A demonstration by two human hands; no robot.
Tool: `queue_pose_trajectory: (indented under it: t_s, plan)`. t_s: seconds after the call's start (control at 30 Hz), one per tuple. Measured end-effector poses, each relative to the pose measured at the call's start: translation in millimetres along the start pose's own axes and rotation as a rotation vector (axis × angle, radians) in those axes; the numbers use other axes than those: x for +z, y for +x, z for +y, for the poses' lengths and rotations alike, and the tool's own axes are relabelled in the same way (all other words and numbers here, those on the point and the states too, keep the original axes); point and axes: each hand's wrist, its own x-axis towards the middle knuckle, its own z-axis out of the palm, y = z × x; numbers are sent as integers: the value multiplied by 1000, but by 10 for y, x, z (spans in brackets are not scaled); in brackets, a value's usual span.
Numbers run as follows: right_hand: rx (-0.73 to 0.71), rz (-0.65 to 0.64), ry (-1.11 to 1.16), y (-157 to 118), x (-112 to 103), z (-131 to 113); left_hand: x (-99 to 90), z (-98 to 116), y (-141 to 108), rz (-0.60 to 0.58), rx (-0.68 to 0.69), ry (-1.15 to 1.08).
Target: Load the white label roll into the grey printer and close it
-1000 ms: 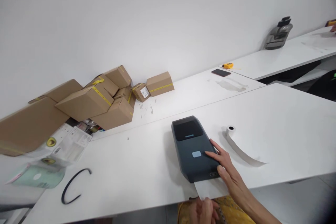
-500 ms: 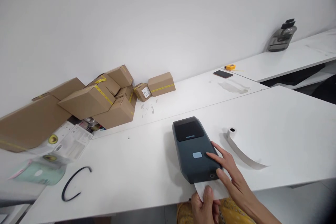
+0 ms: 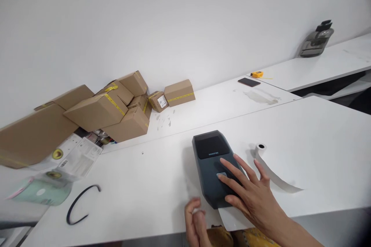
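A dark blue-grey label printer lies on the white table, its glossy black panel facing up. White paper sticks out of its near end, over the table's front edge. My right hand is spread over the printer's right side, one fingertip at the light blue button. Just left of the paper, my left hand is loosely curled, thumb and fingers apart, with nothing seen in it. Right of the printer stands a small white paper roll, its strip trailing toward the front.
Cardboard boxes are piled at the back left, beside clear packs and a mint-green pouch. A black curved band lies front left. Toward the back right are a phone, a yellow tape measure and a grey bottle.
My left hand has let go of the paper and moved left. My right hand has slid farther over the printer, a finger now at its button. The view has shifted slightly.
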Motion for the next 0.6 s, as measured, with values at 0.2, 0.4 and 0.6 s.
queue_pose_trajectory:
  t_s: [0.2,0.4,0.6]
  plan:
    - [52,-33,94,-182,22,48,248,252,138,-180,6,-40]
    - [532,-105,539,-498,131,3,282,324,88,-241,-136,-130]
    - [501,-98,652,-309,-15,-4,276,488,177,-216,-136,-195]
